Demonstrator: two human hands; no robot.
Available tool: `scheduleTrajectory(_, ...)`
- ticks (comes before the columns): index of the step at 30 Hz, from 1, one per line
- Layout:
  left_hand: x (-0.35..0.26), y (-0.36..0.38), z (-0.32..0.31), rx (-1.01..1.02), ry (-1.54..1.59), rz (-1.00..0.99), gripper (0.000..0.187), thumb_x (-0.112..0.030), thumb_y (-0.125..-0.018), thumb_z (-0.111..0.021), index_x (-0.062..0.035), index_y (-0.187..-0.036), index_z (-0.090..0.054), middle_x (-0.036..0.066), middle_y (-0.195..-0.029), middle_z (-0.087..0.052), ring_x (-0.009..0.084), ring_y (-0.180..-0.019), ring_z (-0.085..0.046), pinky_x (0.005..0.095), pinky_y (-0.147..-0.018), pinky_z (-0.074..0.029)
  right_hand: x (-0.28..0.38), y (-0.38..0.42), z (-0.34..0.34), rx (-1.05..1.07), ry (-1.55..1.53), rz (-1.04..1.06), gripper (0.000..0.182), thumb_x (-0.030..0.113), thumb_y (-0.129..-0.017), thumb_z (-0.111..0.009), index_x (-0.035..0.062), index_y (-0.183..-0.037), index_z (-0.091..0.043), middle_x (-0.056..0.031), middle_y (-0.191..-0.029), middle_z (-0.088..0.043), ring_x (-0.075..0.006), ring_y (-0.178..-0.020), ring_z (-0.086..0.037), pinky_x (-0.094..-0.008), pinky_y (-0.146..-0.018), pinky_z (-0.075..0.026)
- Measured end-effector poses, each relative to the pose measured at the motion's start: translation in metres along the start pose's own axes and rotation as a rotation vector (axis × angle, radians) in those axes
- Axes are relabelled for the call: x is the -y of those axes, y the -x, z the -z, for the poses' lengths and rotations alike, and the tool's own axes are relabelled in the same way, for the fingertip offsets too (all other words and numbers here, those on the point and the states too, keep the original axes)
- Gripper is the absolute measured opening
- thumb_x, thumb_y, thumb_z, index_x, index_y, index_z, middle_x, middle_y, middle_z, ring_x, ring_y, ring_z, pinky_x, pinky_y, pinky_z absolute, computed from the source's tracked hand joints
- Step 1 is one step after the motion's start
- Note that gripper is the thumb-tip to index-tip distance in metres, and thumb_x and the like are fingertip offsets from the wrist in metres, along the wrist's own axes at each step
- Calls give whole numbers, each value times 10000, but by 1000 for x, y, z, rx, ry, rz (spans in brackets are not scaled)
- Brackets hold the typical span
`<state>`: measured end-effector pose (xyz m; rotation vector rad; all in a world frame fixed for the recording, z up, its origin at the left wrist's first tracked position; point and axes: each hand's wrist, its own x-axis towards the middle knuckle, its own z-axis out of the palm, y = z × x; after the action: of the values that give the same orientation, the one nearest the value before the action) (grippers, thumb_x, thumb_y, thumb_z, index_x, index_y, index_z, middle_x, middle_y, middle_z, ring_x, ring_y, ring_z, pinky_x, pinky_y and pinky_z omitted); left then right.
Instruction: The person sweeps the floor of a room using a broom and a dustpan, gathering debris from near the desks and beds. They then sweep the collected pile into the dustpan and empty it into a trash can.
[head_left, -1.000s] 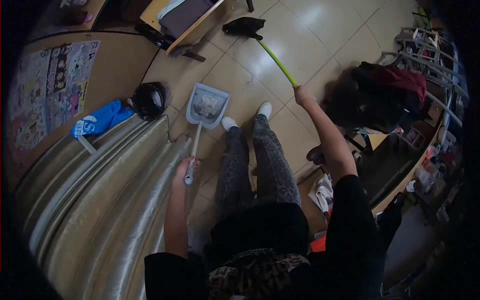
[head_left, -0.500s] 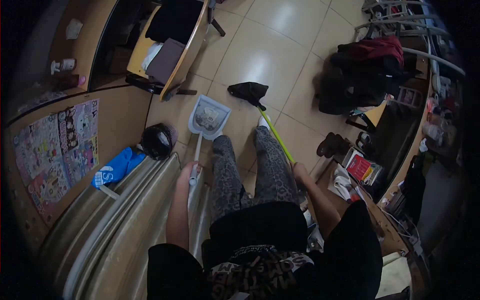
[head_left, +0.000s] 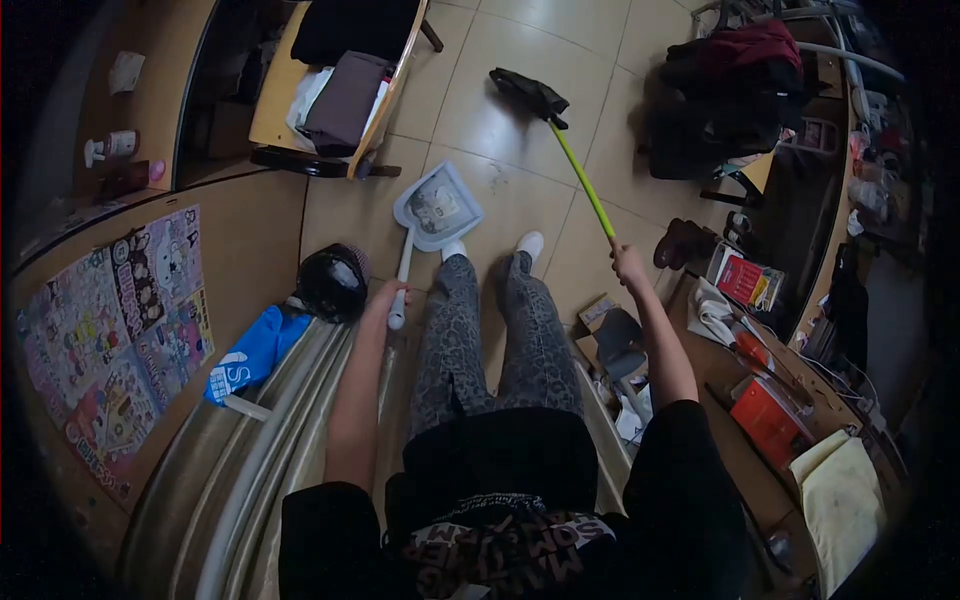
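My left hand (head_left: 392,296) is closed round the pale handle of a dustpan (head_left: 438,208), whose tray lies on the tiles in front of my left foot with grey debris in it. My right hand (head_left: 628,266) grips the green stick of a broom (head_left: 583,175). The broom's dark head (head_left: 530,95) rests on the floor, ahead and to the right of the dustpan. Between the two, a few small dark bits (head_left: 497,180) lie on the tiles.
A chair (head_left: 275,110) with folded clothes stands at upper left, a black bin (head_left: 333,283) below it. A blue bag (head_left: 262,350) hangs nearby. At right are a clothes-covered chair (head_left: 715,105), dark shoes (head_left: 682,243) and a cluttered desk (head_left: 830,405).
The broom has moved forward, away from my feet, with my right arm stretched further out. The dustpan has shifted slightly forward and right and turned. The view has shifted.
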<state>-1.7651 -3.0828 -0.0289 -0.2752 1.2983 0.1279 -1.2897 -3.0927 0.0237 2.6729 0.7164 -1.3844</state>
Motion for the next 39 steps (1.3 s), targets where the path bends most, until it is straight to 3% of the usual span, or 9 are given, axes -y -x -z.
scheduleTrajectory(7,-37,-44,1,64,-106,-13,105,-171,-759,-413,-70,-734,-431,3,-529,-438,108,-442,-445,244,-394,-369,-22,-19,-60,54,308,77,618,450,-840,-190,-58,-691,-508,-176,-546,-512,-285,-427,-510,-370,-413,-424)
scheduleTrajectory(9,-45,-55,-4,73,-39,4,102,-152,-759,-395,-65,-709,-414,15,-531,-438,118,-438,-441,254,-395,-372,-39,-9,-91,185,156,-135,609,445,-842,-173,-56,-742,-504,-183,-569,-517,-297,-448,-516,-382,-424,-424)
scheduleTrajectory(12,-56,-50,-14,139,-93,-59,106,-132,-758,-384,-55,-685,-391,31,-530,-432,137,-434,-436,269,-392,-374,-93,2,-134,313,179,203,595,442,-840,-195,-55,-744,-509,-190,-605,-525,-283,-464,-516,-395,-436,-414)
scheduleTrajectory(15,-64,-34,-36,35,-117,-117,105,-113,-752,-379,-47,-669,-379,45,-529,-429,156,-431,-434,280,-390,-373,-88,43,-154,268,-109,-233,611,480,-824,-248,-60,-733,-519,-180,-583,-521,-275,-443,-510,-389,-400,-393)
scheduleTrajectory(17,-63,-75,-5,17,-150,-104,153,-154,-771,-381,-56,-654,-397,39,-512,-438,161,-393,-426,270,-362,-367,-82,73,-158,360,-206,-304,505,514,-812,-253,74,-611,-395,-49,-434,-367,-173,-323,-361,-307,-299,-310)
scheduleTrajectory(25,-54,-101,14,91,-280,-118,179,-177,-782,-361,-45,-671,-410,34,-501,-439,163,-368,-411,256,-334,-346,-53,169,-176,646,-500,-395,477,481,-821,-290,25,-802,-428,-29,-526,-421,-138,-367,-378,-253,-320,-318)
scheduleTrajectory(32,-53,-62,-20,80,-85,-64,171,-174,-782,-359,-34,-690,-397,28,-498,-424,156,-382,-409,262,-351,-353,-35,206,-154,625,-574,-415,377,462,-827,-318,115,-692,-383,27,-499,-338,-67,-359,-274,-195,-297,-192)
scheduleTrajectory(34,-55,-50,-21,14,-70,-74,166,-173,-783,-358,-36,-697,-393,29,-497,-422,155,-387,-410,261,-353,-354,-45,206,-136,856,-886,-544,358,457,-827,-327,131,-693,-389,46,-500,-296,-61,-364,-216,-206,-312,-162)
scheduleTrajectory(39,-52,-54,3,93,-79,-48,124,-161,-791,-356,-65,-713,-346,26,-505,-414,147,-412,-415,273,-381,-348,-54,195,-80,676,-871,-542,353,464,-819,-345,147,-669,-385,71,-465,-260,-46,-335,-182,-194,-299,-93)
